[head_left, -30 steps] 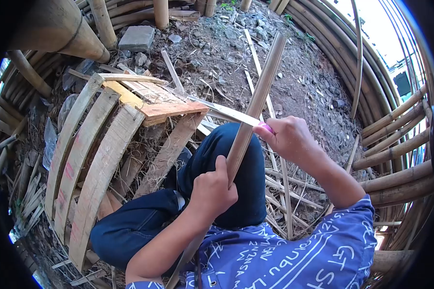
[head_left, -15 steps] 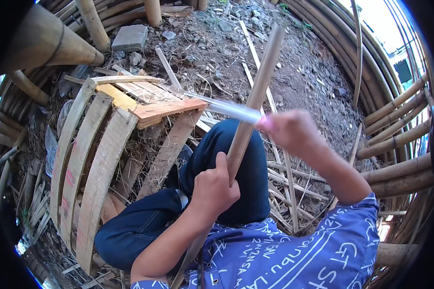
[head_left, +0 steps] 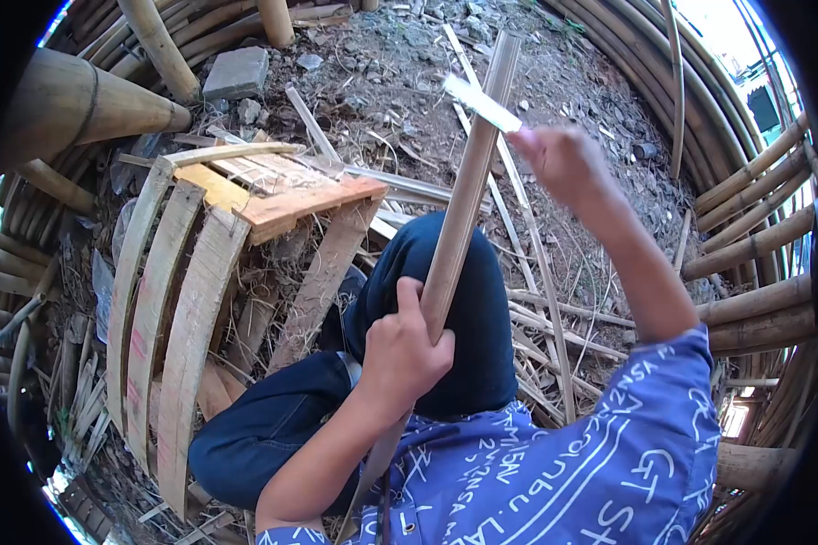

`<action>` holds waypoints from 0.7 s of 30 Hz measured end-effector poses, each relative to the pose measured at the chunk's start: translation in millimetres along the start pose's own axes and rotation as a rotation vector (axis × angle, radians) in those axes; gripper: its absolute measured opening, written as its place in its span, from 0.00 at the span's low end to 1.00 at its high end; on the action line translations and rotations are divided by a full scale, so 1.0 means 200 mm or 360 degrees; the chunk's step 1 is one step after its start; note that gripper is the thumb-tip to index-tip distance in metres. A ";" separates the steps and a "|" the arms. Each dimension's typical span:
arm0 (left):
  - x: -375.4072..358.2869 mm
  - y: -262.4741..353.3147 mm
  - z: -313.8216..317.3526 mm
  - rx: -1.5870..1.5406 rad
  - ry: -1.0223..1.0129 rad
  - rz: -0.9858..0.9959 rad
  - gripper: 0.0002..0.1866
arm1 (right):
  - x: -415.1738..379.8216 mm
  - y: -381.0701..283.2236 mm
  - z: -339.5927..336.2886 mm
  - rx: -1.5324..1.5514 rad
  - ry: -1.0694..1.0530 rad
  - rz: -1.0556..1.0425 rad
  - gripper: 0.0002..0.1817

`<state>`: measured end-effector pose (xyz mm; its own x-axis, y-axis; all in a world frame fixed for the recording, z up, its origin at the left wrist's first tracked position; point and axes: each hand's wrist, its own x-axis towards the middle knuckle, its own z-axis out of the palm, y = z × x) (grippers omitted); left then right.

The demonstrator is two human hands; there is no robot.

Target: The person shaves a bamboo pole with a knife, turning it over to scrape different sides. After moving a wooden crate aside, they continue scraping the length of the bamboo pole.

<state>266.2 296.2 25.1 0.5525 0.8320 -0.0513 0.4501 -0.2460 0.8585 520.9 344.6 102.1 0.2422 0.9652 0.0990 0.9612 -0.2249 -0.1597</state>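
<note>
A long bamboo strip (head_left: pixel 468 191) slants up from my lap, past the bent knee, toward the top of the view. My left hand (head_left: pixel 406 343) is wrapped round its lower part, the thumb lying along it. My right hand (head_left: pixel 563 163) grips a knife (head_left: pixel 486 104) by a pink handle that shows only in part. Its pale blade, smeared by motion, crosses the strip near the upper end. Left of my legs stands a crate-like wooden stool (head_left: pixel 309 197) made of slats, with shavings on its top.
Thin bamboo strips (head_left: pixel 527 213) lie on the stony ground ahead and beside my knee. A grey block (head_left: pixel 236 73) sits at the upper left near thick bamboo poles (head_left: pixel 100 100). Stacked bamboo (head_left: pixel 745 250) walls in the right side.
My right hand has moved the knife up along the strip, from near the knee to near the top end. My left hand keeps its hold on the strip.
</note>
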 end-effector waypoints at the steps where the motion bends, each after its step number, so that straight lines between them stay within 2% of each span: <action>1: 0.00 -0.01 0.00 0.0003 -0.0016 -0.0044 0.20 | -0.06 -0.05 0.01 -0.0008 -0.0017 -0.0261 0.32; 3: 0.01 -0.01 0.00 0.0005 -0.0055 -0.0094 0.20 | -0.24 -0.22 0.00 -0.0017 -0.0155 -0.0670 0.28; 4: 0.01 0.00 -0.01 0.0018 -0.0058 -0.0087 0.21 | -0.20 -0.17 0.04 -0.0011 -0.0163 -0.0663 0.28; 6: 0.00 0.00 -0.01 0.0033 -0.0053 -0.0098 0.21 | -0.03 0.01 0.13 0.0086 0.0220 -0.0244 0.30; 7: 0.00 0.00 0.00 0.0064 -0.0067 -0.0041 0.21 | 0.05 0.06 0.08 0.0051 0.0185 -0.0076 0.30; 8: 0.00 0.00 0.00 0.0090 -0.0081 0.0024 0.21 | 0.05 0.06 0.05 0.0124 0.0146 -0.0051 0.30; 10: 0.00 -0.01 0.00 0.0142 -0.0035 0.0049 0.22 | -0.07 -0.04 0.07 0.0079 0.0029 -0.0323 0.29; 11: 0.00 -0.02 -0.01 0.0139 -0.0057 0.0016 0.22 | -0.19 -0.13 0.06 -0.0111 0.0039 -0.0652 0.26; 12: 0.00 -0.02 -0.01 0.0141 -0.0078 -0.0013 0.22 | -0.24 -0.20 0.03 -0.0009 -0.0206 -0.0703 0.23; 14: -0.01 -0.04 0.00 0.0106 -0.0059 0.0018 0.22 | -0.13 -0.03 0.16 0.0055 0.0048 -0.0581 0.25; 15: 0.00 -0.03 0.01 0.0114 -0.0032 0.0067 0.21 | -0.04 0.00 0.12 0.0002 0.0211 -0.0322 0.26; 16: 0.00 -0.03 0.01 0.0122 -0.0008 0.0116 0.21 | 0.03 0.01 0.04 -0.0033 0.0204 -0.0150 0.30; 18: -0.02 -0.05 0.01 0.0109 -0.0042 0.0073 0.20 | 0.02 0.00 0.02 0.0062 0.0085 -0.0148 0.30; 20: 0.00 -0.04 0.01 0.0079 -0.0061 0.0035 0.20 | -0.12 -0.08 0.06 -0.0021 -0.0025 -0.0510 0.31; 21: 0.00 -0.03 0.00 0.0049 -0.0047 0.0022 0.20 | -0.19 -0.15 0.02 0.0005 -0.0240 -0.0641 0.29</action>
<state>263.1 298.0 20.7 0.5789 0.8135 -0.0551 0.4635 -0.2727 0.8431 482.7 315.5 98.5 -0.1743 0.9846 0.0091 0.9747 0.1739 -0.1405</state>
